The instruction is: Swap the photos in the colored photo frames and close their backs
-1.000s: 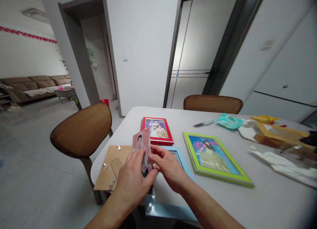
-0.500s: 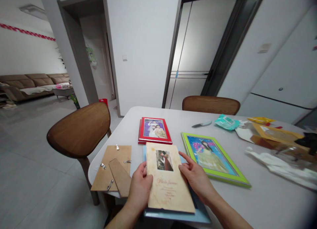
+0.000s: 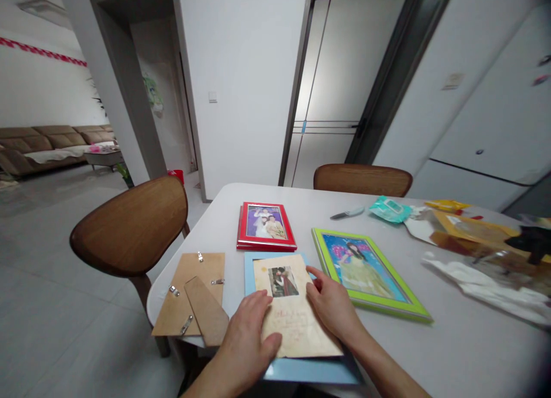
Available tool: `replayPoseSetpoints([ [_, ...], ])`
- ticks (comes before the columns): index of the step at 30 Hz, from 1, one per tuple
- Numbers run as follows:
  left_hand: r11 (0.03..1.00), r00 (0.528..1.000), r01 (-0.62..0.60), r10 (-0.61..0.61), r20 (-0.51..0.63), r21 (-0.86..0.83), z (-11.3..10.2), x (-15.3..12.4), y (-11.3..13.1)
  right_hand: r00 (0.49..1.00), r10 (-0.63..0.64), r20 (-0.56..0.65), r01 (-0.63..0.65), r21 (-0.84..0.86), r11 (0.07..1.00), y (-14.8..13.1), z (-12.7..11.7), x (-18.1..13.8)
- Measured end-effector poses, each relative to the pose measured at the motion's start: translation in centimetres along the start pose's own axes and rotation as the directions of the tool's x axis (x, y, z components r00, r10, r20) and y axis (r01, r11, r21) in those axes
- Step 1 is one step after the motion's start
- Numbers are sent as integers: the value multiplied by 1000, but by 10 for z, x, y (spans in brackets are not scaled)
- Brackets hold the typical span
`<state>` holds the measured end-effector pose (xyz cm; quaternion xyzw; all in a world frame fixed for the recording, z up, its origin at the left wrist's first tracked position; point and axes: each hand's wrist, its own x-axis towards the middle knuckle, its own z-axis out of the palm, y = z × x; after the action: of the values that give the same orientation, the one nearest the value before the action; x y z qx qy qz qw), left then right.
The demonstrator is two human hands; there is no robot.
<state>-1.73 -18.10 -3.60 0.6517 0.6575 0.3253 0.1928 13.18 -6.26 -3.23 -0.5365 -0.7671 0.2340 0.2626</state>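
A cream paper insert [image 3: 297,329] with a small printed picture of two people lies over a light blue photo frame [image 3: 248,271]. My left hand [image 3: 252,329] rests on the insert's left side, fingers stretched and thumb apart. At the right edge of the insert, my right hand [image 3: 331,300] has its fingers bent around the margin. To the left is a brown backing board [image 3: 206,266] with metal clips and a stand leg [image 3: 206,312]. The green photo frame [image 3: 379,266], holding a portrait, lies just right of my right hand.
Beyond the blue frame are stacked red photo frames [image 3: 267,225]. A knife [image 3: 348,213] and a teal wipes packet [image 3: 391,209] lie farther back. Crumpled white wrapping [image 3: 482,286] and a brown box [image 3: 469,231] are at the right. Wooden chairs [image 3: 133,225] stand around the white table [image 3: 258,191].
The insert has gone down onto the blue frame, whose top edge now shows more. My left hand has shifted from gripping its edge to lying spread on it.
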Motion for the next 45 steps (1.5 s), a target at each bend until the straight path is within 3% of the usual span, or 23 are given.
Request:
replayPoseSetpoints([
  [4,995,994,-25,15,107,94,0,1,2,991,-136,-12,131,-198,972,1,5,-3],
  [6,994,994,-24,11,113,110,0,0,2,989,-145,-11,140,-198,970,4,6,-3],
  [13,996,997,-24,18,81,84,2,-2,-4,996,79,-44,-69,198,978,14,4,-1],
  [16,997,997,-37,32,65,69,3,-2,-6,993,116,-34,-103,272,957,12,5,-1],
  [19,997,998,-45,41,55,71,2,-2,-6,998,69,-7,-66,203,977,8,8,-1],
  [22,995,996,-44,36,86,90,1,-2,-4,998,-53,-14,53,4,999,5,11,-3],
  [27,990,995,-50,38,96,133,1,-2,-3,963,-269,-23,254,-266,930,4,13,-10],
  [31,986,991,-79,62,115,147,-1,-1,0,946,-318,-59,285,-314,906,6,15,-11],
  [36,984,987,-69,44,153,162,-2,0,9,942,-335,0,318,-315,894,5,13,-7],
  [42,990,997,-49,41,57,135,6,-1,4,932,-361,35,355,-295,887,5,8,-13],
  [45,987,996,-45,33,85,152,3,-1,5,929,-368,43,362,-308,880,5,8,-16],
])
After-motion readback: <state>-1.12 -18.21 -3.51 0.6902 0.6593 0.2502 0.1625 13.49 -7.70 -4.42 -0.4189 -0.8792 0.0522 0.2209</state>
